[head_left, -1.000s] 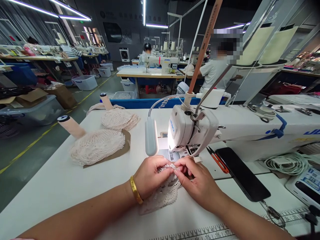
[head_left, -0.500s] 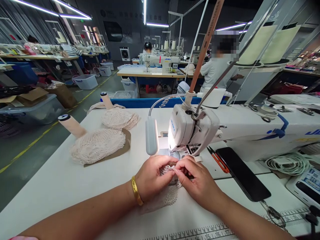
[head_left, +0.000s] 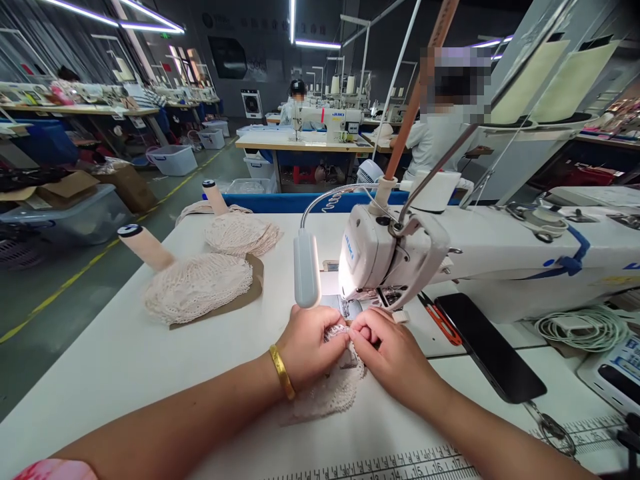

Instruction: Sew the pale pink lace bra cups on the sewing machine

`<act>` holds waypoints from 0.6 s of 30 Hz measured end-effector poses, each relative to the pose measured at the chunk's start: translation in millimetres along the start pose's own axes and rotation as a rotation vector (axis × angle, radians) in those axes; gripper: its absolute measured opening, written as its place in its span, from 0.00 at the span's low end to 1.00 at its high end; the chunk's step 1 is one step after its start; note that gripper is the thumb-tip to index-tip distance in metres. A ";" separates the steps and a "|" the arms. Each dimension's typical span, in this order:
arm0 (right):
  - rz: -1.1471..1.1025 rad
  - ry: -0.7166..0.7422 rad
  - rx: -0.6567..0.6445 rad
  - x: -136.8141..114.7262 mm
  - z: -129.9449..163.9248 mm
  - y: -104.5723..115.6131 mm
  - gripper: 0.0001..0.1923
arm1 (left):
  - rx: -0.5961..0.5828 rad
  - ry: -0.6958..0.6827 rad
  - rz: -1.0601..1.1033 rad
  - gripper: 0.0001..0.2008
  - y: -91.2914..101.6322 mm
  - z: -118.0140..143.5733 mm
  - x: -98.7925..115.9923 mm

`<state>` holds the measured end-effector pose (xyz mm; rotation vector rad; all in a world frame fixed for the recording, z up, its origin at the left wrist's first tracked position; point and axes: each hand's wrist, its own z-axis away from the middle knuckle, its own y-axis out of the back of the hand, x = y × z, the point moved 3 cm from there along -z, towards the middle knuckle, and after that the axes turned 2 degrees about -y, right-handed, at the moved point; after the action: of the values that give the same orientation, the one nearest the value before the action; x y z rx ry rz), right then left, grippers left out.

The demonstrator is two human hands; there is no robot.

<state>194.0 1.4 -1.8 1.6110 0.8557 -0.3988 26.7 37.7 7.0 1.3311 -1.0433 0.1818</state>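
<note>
Both hands pinch a piece of cream lace fabric (head_left: 345, 393) just in front of the sewing machine (head_left: 370, 253). My left hand (head_left: 313, 343), with a gold bangle at the wrist, grips the lace between thumb and fingers. Close beside it, my right hand (head_left: 387, 343) is closed on the lace edge, its fingertips almost touching the left thumb. Part of the lace hangs down onto the white table below the hands. The needle area lies right behind the fingers, lit by a lamp (head_left: 307, 270). How the fabric is folded inside the fingers is hidden.
Stacked lace pieces (head_left: 200, 287) lie at the left with a thread cone (head_left: 145, 247) by them. Right of the machine are orange-handled snips (head_left: 443, 320), a black phone (head_left: 493, 347) and a coiled cable (head_left: 580, 327). A ruler strip (head_left: 415, 465) runs along the front. A co-worker (head_left: 435, 143) sits beyond.
Both hands have shifted slightly and the lace between them has turned, showing more of its scalloped edge. The whole view has moved a little. The grip on the lace stays.
</note>
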 end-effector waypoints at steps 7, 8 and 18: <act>0.176 -0.057 0.032 7.8 -6.7 -9.6 0.08 | 0.207 -0.160 -0.374 0.04 -2.0 3.2 4.0; 0.180 -0.064 0.038 8.6 -6.5 -9.7 0.08 | 0.247 -0.229 -0.420 0.04 -2.1 5.5 5.8; 0.228 0.070 -0.020 10.8 -1.7 -2.1 0.11 | 0.156 -0.459 -0.445 0.11 -5.9 20.1 8.3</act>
<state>199.4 6.4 -10.2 1.6904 0.7165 -0.1734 24.9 15.3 6.3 1.7611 -1.0922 -0.4017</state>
